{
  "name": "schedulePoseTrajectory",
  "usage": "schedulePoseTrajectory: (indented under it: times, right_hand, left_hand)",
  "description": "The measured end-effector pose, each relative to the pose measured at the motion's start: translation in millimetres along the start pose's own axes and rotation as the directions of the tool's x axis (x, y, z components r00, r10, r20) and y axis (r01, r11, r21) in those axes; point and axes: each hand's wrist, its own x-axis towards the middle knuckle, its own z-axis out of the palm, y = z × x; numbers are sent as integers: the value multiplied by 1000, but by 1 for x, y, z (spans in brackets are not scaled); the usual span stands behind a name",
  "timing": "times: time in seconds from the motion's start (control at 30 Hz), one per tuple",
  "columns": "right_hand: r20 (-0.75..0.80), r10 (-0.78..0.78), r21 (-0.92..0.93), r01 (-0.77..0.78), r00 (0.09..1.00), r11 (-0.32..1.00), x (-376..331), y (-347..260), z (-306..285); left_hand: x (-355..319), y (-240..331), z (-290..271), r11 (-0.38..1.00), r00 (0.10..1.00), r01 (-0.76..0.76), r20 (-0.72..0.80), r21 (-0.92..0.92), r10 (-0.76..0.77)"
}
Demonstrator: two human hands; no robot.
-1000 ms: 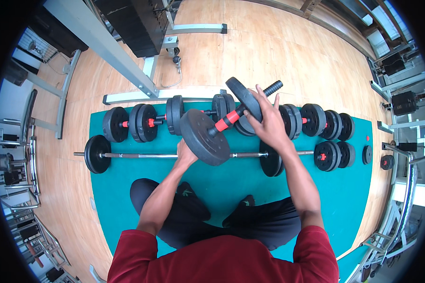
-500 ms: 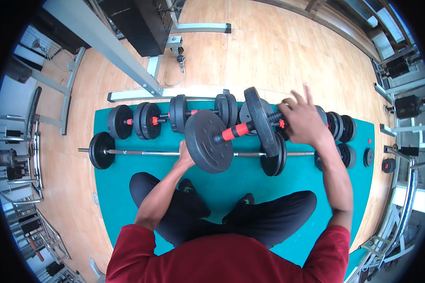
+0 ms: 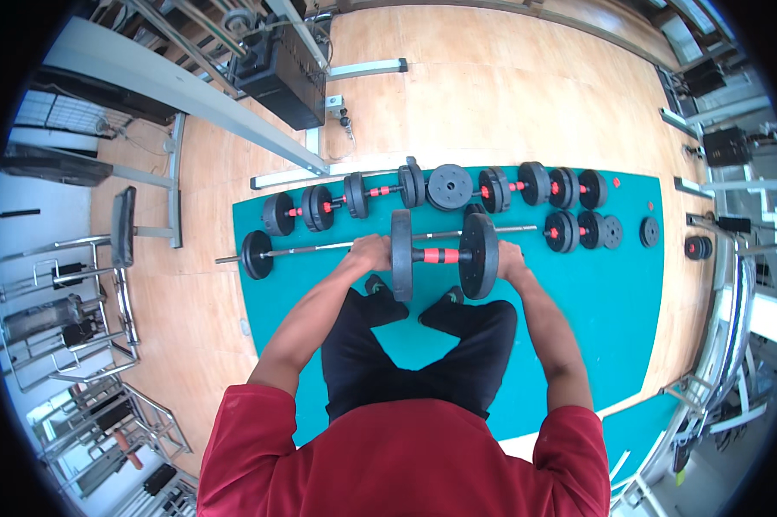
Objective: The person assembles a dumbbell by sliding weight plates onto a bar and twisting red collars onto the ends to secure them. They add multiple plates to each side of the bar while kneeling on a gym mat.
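A dumbbell (image 3: 441, 256) with black plates and a red-and-black grip hangs level in front of me, above a teal mat. My left hand (image 3: 370, 253) is closed at its left end, beside the outer face of the left plate. At the opposite end my right hand (image 3: 511, 261) grips behind the right plate, its fingers partly hidden. Beyond the dumbbell a long barbell (image 3: 320, 248) lies across the mat, a black plate showing near its left end; the lifted dumbbell hides part of its right side.
A row of dumbbells (image 3: 380, 191) lines the far side of the mat (image 3: 578, 327), with a loose round plate (image 3: 449, 187) among them. More dumbbells (image 3: 562, 232) and a small plate (image 3: 649, 231) lie at right. A grey machine frame (image 3: 190, 99) stands at far left on the wooden floor.
The dumbbell has gone from tilted to level. My right hand, its fingers spread before, has closed at the right end. My legs are straighter and the floor looks farther off.
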Motion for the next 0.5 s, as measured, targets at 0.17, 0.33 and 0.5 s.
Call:
schedulePoseTrajectory:
  times: [0.17, 0.33, 0.5]
  right_hand:
    - [9, 93, 53, -93, 996, 994, -131, -22, -61]
    - [-131, 258, 133, -241, 957, 961, -243, -5, -108]
    - [-135, 393, 224, -359, 909, 906, -323, 46, -80]
  left_hand:
    - [-99, 54, -55, 985, 994, -88, 72, 148, 78]
    - [-129, 129, -83, 914, 969, -243, 32, 324, 246]
    - [-154, 247, -100, 825, 933, -347, 79, 446, 350]
